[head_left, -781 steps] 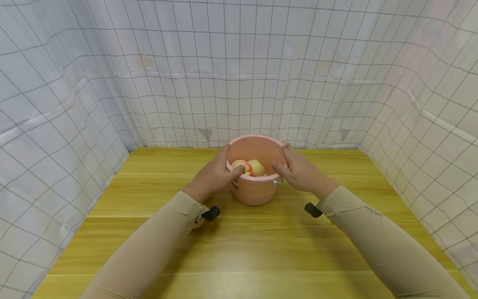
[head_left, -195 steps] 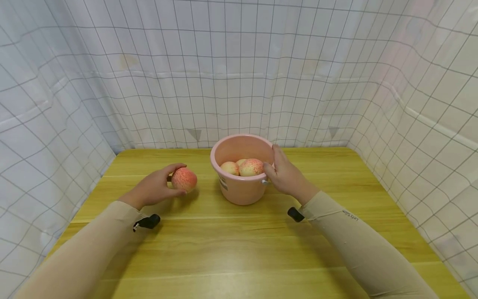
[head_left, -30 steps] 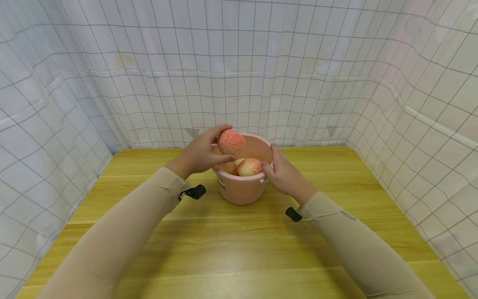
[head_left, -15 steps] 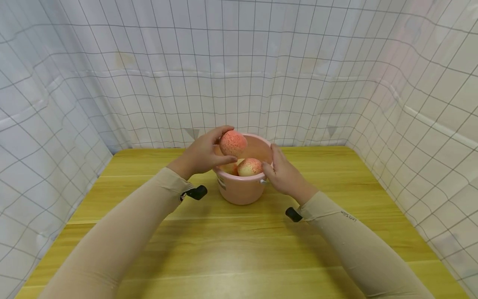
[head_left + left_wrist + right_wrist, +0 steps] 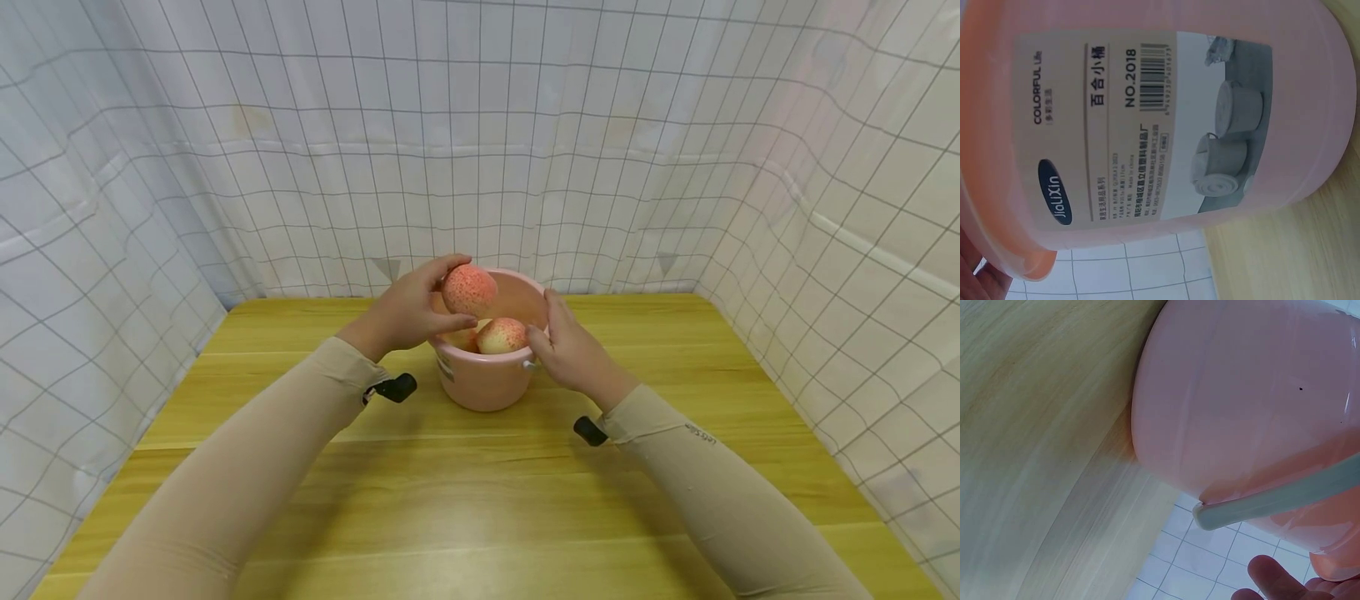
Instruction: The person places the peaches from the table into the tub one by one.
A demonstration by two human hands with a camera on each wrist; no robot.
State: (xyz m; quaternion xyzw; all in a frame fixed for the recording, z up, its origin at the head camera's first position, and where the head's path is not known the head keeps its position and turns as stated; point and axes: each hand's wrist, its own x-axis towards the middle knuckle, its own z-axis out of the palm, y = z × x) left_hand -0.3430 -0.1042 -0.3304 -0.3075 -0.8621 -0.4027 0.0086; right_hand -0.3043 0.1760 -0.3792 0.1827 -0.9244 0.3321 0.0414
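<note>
My left hand (image 5: 408, 308) grips a speckled pink-red peach (image 5: 469, 290), thumb below and fingers behind, over the mouth of a pink plastic bucket (image 5: 486, 385). Inside the bucket a yellow peach with red speckles (image 5: 501, 336) shows near the front rim; part of another lies to its left, mostly hidden by my left thumb and the rim. My right hand (image 5: 573, 350) holds the bucket's right rim, thumb at the inner side and fingers outside. The left wrist view shows the bucket's printed label (image 5: 1147, 131); fingers of my left hand appear at its lower left corner.
The bucket stands upright on a yellow wood-grain table (image 5: 480, 500), towards its back edge. A pale handle (image 5: 1272, 497) hangs along the bucket's side in the right wrist view. White grid-patterned curtains (image 5: 487, 150) enclose the table at the back and both sides.
Earlier both hands held the rim; later my left hand held a peach over the table, left of the bucket. That peach is now above the bucket, having edged slightly right and down this last second.
</note>
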